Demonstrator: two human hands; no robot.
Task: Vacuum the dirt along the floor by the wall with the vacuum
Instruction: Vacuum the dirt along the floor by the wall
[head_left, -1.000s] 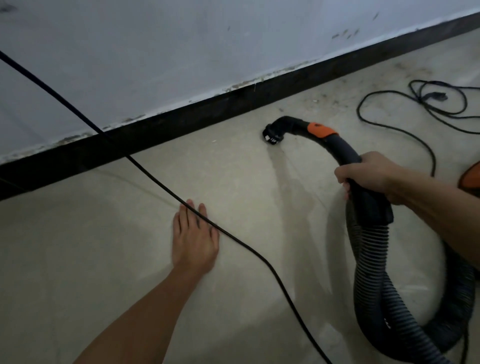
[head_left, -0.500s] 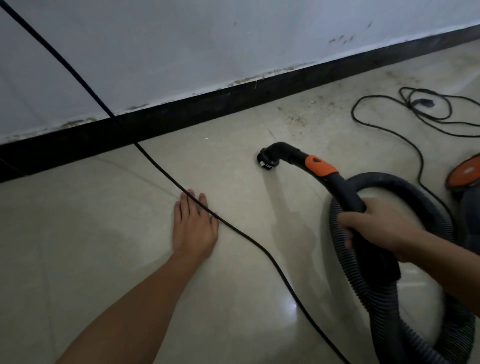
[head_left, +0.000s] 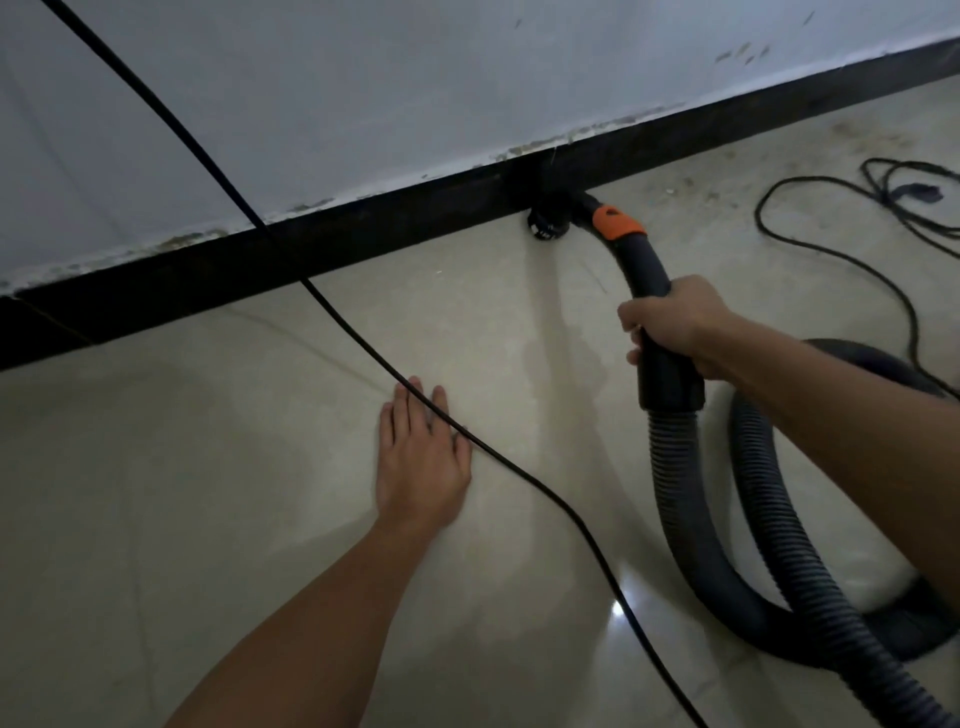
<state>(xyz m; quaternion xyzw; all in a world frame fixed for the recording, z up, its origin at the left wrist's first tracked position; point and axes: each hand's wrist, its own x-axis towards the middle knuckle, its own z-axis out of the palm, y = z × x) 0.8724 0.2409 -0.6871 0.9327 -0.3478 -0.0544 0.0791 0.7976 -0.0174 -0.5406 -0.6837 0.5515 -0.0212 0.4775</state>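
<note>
The person's right hand (head_left: 675, 327) grasps the vacuum's dark curved handle tube (head_left: 641, 265), fingers and thumb wrapped round it just above the wide cuff where the ribbed hose (head_left: 680, 499) joins. From that grip the tube arcs forward and to the left, past an orange collar (head_left: 615, 222), and ends in a small round black nozzle (head_left: 544, 226). The nozzle sits at the foot of the black baseboard (head_left: 208, 270), right where it meets the pale tiled floor (head_left: 156, 493); whether its mouth actually touches the tile cannot be told. Behind the grip the hose drops to the floor, loops wide to the right and runs out at the lower right corner. The left hand (head_left: 421, 462) is released and grasps nothing: it lies flat, palm down on the floor, fingers straight and close together, pointing toward the wall (head_left: 363, 78), well to the left of the tube. A thin black cord (head_left: 337, 317) slants from the top left across the wall and baseboard, crosses in front of the left hand's fingers and goes on to the bottom edge. It is unclear whether it touches them. Speckled dirt (head_left: 685, 184) lies on the floor along the baseboard to the right of the nozzle, and the grime carries on toward the far right. There, a second black cable (head_left: 831, 252) lies in loose loops on the floor.
</note>
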